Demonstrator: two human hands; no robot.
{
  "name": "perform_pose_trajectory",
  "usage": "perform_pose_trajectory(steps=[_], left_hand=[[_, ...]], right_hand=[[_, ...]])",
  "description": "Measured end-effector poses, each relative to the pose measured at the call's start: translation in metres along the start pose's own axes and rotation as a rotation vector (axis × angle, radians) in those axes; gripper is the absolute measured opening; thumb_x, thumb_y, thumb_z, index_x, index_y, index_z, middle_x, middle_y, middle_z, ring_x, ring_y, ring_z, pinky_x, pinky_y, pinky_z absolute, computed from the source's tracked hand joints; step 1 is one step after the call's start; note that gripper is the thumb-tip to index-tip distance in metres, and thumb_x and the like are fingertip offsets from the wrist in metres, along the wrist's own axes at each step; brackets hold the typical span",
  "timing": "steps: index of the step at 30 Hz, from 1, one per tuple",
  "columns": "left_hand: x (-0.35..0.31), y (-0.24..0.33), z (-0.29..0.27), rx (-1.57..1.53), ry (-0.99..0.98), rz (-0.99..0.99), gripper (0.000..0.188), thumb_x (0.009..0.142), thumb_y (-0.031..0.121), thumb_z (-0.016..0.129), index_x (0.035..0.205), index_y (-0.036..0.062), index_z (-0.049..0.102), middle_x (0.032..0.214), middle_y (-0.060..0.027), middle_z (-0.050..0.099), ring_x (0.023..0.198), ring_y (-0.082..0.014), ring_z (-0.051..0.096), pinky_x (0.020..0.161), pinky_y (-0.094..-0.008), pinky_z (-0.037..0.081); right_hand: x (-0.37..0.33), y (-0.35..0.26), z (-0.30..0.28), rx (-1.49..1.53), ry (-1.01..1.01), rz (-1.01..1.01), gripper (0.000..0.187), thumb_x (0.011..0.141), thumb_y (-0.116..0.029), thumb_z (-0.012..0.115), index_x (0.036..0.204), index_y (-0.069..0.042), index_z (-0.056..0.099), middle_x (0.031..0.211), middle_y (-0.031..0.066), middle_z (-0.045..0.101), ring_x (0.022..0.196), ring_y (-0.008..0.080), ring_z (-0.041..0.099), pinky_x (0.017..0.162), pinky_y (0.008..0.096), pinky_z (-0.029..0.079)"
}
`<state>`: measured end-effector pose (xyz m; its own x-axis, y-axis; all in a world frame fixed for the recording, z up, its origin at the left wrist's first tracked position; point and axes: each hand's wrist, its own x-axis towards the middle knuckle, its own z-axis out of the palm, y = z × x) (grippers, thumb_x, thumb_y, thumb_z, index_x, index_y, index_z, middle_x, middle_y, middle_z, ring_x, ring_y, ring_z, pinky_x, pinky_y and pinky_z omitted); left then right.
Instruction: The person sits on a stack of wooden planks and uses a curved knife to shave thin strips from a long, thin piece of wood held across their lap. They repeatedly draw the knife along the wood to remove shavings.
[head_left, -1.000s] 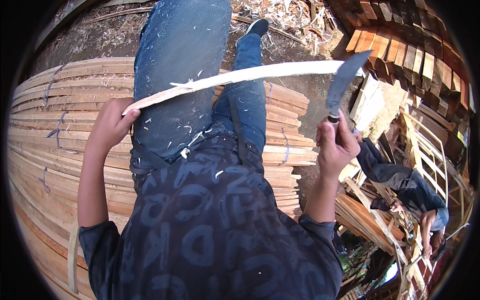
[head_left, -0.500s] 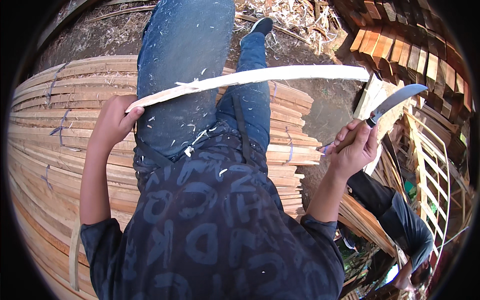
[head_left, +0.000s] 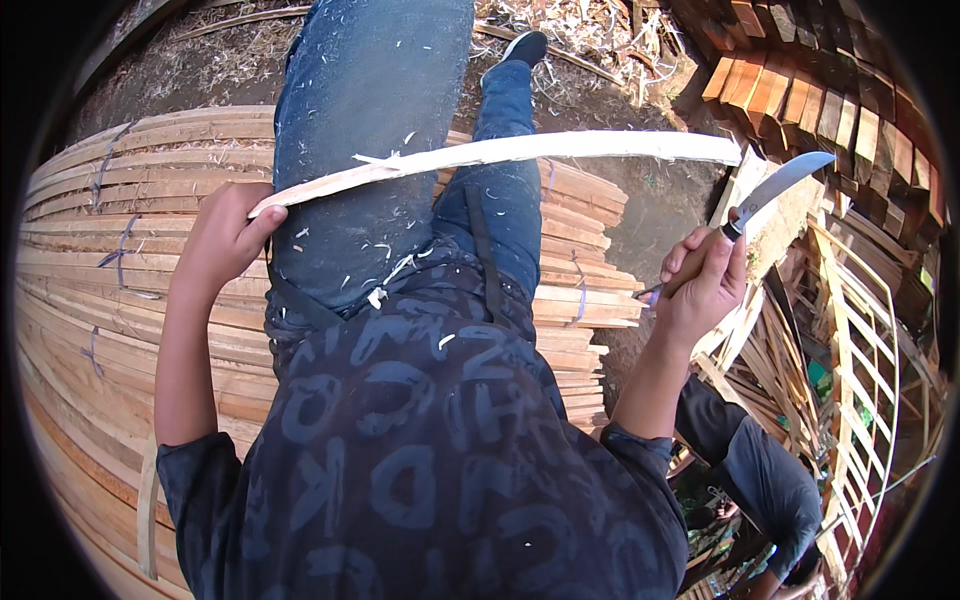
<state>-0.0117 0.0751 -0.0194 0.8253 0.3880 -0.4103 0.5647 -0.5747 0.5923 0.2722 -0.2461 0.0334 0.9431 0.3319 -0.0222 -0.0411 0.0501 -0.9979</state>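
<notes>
A long pale wooden strip [head_left: 520, 150] lies across my thighs, its right end reaching over a wooden block [head_left: 765, 235]. My left hand [head_left: 232, 228] grips its left end, thumb on top. A raised sliver of wood stands up from the strip above my left thigh. My right hand [head_left: 703, 275] is closed around the wooden handle of a knife [head_left: 785, 187]. The broad, curved blade points up and to the right, apart from the strip.
Bundled wooden slats [head_left: 170, 260] are under and beside me. Cut timber [head_left: 790, 90] is stacked at the far right. A slatted wooden frame [head_left: 860, 380] stands on the right. Another person [head_left: 760, 470] bends at the lower right. Shavings [head_left: 600, 40] litter the ground ahead.
My right hand and the knife have shifted slightly left, the blade tip a little higher. My left hand has barely moved on the strip. The other person has moved left and lower.
</notes>
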Motion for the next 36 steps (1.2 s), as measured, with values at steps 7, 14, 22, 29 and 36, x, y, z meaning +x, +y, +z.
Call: perform_pose_trajectory(steps=[7,14,22,29,36], left_hand=[[0.0,-0.001,-0.001,-0.014,-0.039,-0.008,0.059,0.088,0.051,0.045,0.066,-0.0036,0.047,0.06,-0.023,0.044,0.063,-0.0422,0.046,0.058,-0.0447,0.036],[-0.001,0.008,-0.002,-0.022,0.011,-0.019,0.06,0.089,0.051,0.045,0.066,-0.0047,0.046,0.06,-0.0231,0.043,0.062,-0.0414,0.045,0.059,-0.0452,0.035],[-0.002,0.003,0.0,-0.029,0.015,-0.039,0.059,0.088,0.05,0.047,0.067,-0.0054,0.046,0.061,-0.0234,0.044,0.062,-0.0409,0.046,0.058,-0.0449,0.036],[0.001,0.002,0.0,-0.043,-0.007,-0.028,0.057,0.089,0.048,0.047,0.068,-0.0058,0.046,0.059,-0.0232,0.043,0.061,-0.0404,0.046,0.058,-0.0441,0.036],[-0.002,0.008,0.0,-0.072,0.033,-0.065,0.057,0.09,0.047,0.047,0.069,-0.0067,0.048,0.061,-0.0235,0.043,0.061,-0.0376,0.046,0.06,-0.0431,0.037]], right_hand=[[0.007,-0.009,-0.021,-0.072,-0.077,-0.027,0.034,0.092,-0.009,0.057,0.121,0.007,0.053,0.072,0.0104,0.059,0.049,0.0085,0.05,0.041,0.0191,0.038],[-0.023,0.004,0.001,-0.509,-0.338,0.023,0.033,0.08,-0.003,0.069,0.11,0.009,0.062,0.077,0.0078,0.064,0.057,0.0058,0.054,0.05,0.0189,0.04],[-0.016,-0.004,0.006,-0.669,-0.473,-0.061,0.031,0.078,-0.003,0.07,0.108,0.002,0.066,0.066,0.0038,0.061,0.055,0.0061,0.054,0.05,0.0197,0.038],[-0.02,-0.009,0.018,-0.742,-0.835,-0.155,0.03,0.08,0.0,0.067,0.109,0.008,0.063,0.066,0.0032,0.061,0.054,0.0073,0.053,0.05,0.0207,0.039],[-0.025,-0.002,0.021,-0.728,-0.822,-0.208,0.03,0.083,0.002,0.064,0.112,0.008,0.061,0.068,0.0036,0.06,0.054,0.0079,0.053,0.046,0.0189,0.037]])
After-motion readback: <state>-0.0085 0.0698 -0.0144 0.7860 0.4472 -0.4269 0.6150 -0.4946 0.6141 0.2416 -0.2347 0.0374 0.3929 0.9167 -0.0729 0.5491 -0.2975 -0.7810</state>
